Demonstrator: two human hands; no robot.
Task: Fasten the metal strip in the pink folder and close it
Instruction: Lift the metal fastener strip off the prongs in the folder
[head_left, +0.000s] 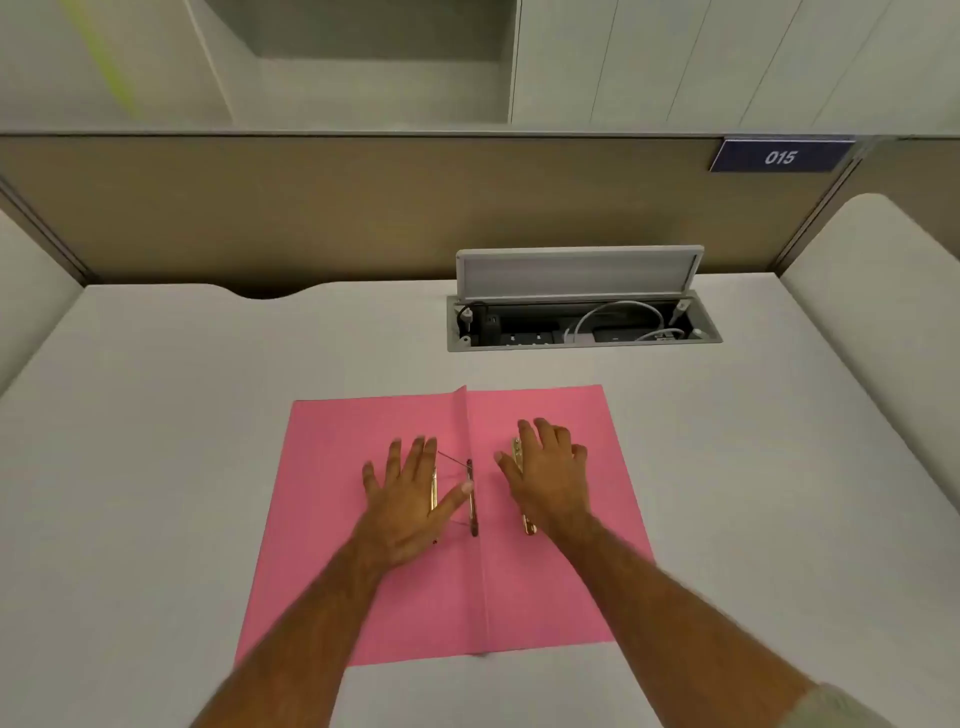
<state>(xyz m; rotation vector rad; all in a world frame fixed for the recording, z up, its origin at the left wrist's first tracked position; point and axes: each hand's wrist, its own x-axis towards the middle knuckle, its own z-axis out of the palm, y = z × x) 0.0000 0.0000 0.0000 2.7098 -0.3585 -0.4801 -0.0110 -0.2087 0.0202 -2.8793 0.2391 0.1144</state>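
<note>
a pale grey desk (208, 415) sits against a tan partition (363, 208). a cable box (582, 325) is sunk in the desk near the partition, its lid (576, 273) raised, white cables (618, 322) coiled inside. a blue tag (779, 156) reading 015 is fixed to the partition's upper right.

A pale grey, smooth-topped desk (218, 415) with a curved notch cut in its far edge carries a pink card folder (415, 597), which lies opened flat near the front, its centre crease running away from the viewer. Set into the desk surface behind the folder, well apart from it, is a rectangular grey cable box (584, 344) with its hinged metal lid (576, 273) standing up, black sockets and looped white cables visible inside.
</note>
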